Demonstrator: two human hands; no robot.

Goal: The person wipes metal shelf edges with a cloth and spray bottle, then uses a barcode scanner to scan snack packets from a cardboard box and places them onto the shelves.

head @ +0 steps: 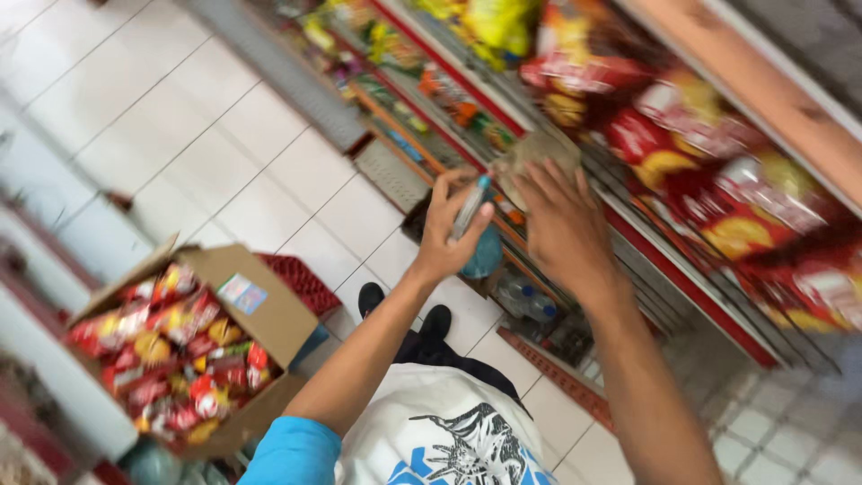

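Observation:
My left hand [446, 231] is raised in front of the shop shelves and grips a slim grey and blue object [470, 208], blurred, perhaps a marker or a small tool. My right hand [557, 224] is beside it with its fingers spread, touching a greyish piece of paper or card [539, 148] against the shelf edge. Red and yellow snack bags [718, 171] fill the shelves just right of both hands. Whether the right hand grips the paper is not clear.
An open cardboard box [269, 314] full of red snack packets stands at the lower left beside a red crate [301, 280]. White floor tiles [206, 144] stretch to the upper left. Lower shelves [422, 117] hold small goods and bottles [528, 301].

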